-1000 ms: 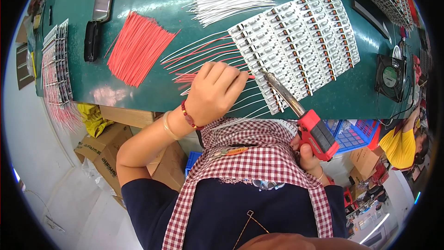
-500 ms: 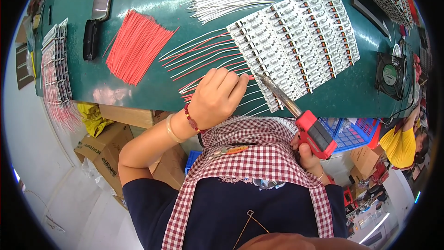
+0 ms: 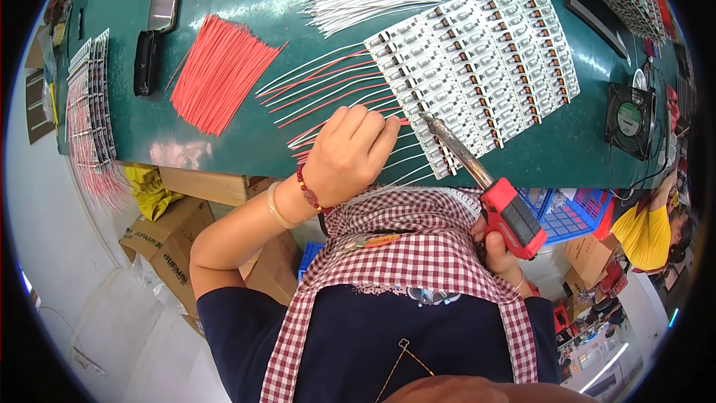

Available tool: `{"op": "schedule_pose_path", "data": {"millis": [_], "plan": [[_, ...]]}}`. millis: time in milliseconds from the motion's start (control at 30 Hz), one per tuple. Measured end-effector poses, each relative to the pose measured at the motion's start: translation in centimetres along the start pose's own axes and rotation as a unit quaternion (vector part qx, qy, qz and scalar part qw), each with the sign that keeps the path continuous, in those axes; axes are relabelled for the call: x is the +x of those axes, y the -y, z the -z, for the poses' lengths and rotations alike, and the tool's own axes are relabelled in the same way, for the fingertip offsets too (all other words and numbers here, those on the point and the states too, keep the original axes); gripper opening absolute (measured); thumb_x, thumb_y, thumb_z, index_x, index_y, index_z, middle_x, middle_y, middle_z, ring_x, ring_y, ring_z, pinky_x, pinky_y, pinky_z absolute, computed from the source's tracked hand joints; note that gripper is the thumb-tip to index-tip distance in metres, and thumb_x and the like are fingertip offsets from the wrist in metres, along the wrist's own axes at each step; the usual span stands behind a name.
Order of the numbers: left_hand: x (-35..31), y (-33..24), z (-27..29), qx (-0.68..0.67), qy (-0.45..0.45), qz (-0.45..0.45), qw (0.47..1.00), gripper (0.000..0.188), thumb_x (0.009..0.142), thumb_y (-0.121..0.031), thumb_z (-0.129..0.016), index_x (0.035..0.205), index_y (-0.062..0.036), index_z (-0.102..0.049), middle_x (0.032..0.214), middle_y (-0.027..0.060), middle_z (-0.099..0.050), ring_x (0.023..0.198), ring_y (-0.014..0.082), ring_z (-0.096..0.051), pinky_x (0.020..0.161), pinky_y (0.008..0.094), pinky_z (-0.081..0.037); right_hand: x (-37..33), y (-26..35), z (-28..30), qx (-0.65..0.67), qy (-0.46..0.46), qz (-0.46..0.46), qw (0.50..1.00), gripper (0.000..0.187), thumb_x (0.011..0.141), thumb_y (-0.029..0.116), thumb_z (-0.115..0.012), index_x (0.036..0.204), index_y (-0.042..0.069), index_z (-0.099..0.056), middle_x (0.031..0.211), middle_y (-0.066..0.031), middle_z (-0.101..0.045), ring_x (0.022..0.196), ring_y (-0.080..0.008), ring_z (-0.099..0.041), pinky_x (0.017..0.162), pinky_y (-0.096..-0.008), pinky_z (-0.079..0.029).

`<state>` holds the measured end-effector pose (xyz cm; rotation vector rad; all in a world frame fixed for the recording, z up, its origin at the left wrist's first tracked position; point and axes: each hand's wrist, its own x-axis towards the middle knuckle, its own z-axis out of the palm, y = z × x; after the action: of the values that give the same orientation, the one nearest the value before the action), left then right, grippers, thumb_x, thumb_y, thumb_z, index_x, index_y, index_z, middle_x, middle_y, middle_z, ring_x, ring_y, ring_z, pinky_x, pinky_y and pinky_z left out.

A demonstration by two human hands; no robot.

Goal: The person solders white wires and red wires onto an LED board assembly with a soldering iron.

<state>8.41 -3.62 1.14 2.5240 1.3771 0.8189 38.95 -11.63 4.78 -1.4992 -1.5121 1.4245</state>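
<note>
At the far left edge of the frame we see a stack of small circuit strips with red leads hanging over the green table, then a loose sheaf of cut red wires in the upper left. Near the centre, our left hand rests on the table's near edge, fingers together and curled down, pinching a thin wire against the panel, presumably to steady it for soldering. Just right lies the white panel of small circuit boards, rows tilted, red and white leads already fanning from its left side. Lower right, our right hand is clamped on the red-handled soldering iron, tip touching the panel's lower corner.
</note>
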Motion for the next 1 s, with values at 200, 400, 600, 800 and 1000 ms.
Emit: {"op": "schedule_pose_path", "data": {"millis": [200,400,600,800,1000], "plan": [[0.0,-0.1,0.1,-0.009,-0.001,0.009,1.000,0.020,0.080,-0.007,-0.064,0.097,0.0033,-0.064,0.079,0.0069,-0.048,0.073,0.0209,-0.051,0.064,0.0335,-0.041,-0.2,0.0,0.1,-0.007,-0.001,0.002,1.000,0.037,0.088,0.039,-0.067,0.084,0.003,-0.068,0.071,-0.0058,-0.065,0.063,-0.0193,-0.063,0.059,-0.0311,-0.050],[0.1,-0.2,0.3,-0.002,0.000,0.007,1.000,0.020,0.080,-0.007,-0.066,0.097,0.0022,-0.065,0.082,0.0066,-0.052,0.075,0.0209,-0.052,0.066,0.0334,-0.043,-0.7,-0.3,0.5,-0.009,0.006,0.000,1.000,0.037,0.088,0.039,-0.067,0.083,0.003,-0.068,0.071,-0.0060,-0.065,0.064,-0.0195,-0.064,0.058,-0.0311,-0.050],[-0.2,-1.0,-0.2,0.007,-0.019,-0.026,0.999,0.019,0.080,-0.006,-0.068,0.096,0.0042,-0.066,0.078,0.0059,-0.049,0.070,0.0198,-0.050,0.063,0.0322,-0.041,-1.2,-1.1,0.9,-0.012,0.032,-0.012,0.999,0.036,0.087,0.038,-0.068,0.081,0.003,-0.067,0.071,-0.0064,-0.065,0.064,-0.0193,-0.063,0.058,-0.0306,-0.050],[-0.1,-1.0,-0.2,0.008,-0.007,-0.019,1.000,0.019,0.081,-0.006,-0.066,0.097,0.0055,-0.065,0.075,0.0058,-0.045,0.069,0.0190,-0.048,0.061,0.0311,-0.040,-1.1,-1.0,0.8,-0.005,0.034,-0.023,0.999,0.034,0.087,0.036,-0.068,0.080,0.003,-0.067,0.071,-0.0064,-0.064,0.063,-0.0192,-0.063,0.057,-0.0306,-0.049],[-0.3,-1.1,-0.2,0.009,0.000,-0.011,1.000,0.020,0.082,-0.006,-0.065,0.098,0.0061,-0.065,0.075,0.0057,-0.045,0.070,0.0189,-0.048,0.062,0.0311,-0.040,-1.2,-1.5,0.9,-0.026,0.051,-0.021,0.998,0.031,0.087,0.033,-0.067,0.082,0.002,-0.067,0.072,-0.0066,-0.064,0.063,-0.0202,-0.062,0.057,-0.0314,-0.049]]}}
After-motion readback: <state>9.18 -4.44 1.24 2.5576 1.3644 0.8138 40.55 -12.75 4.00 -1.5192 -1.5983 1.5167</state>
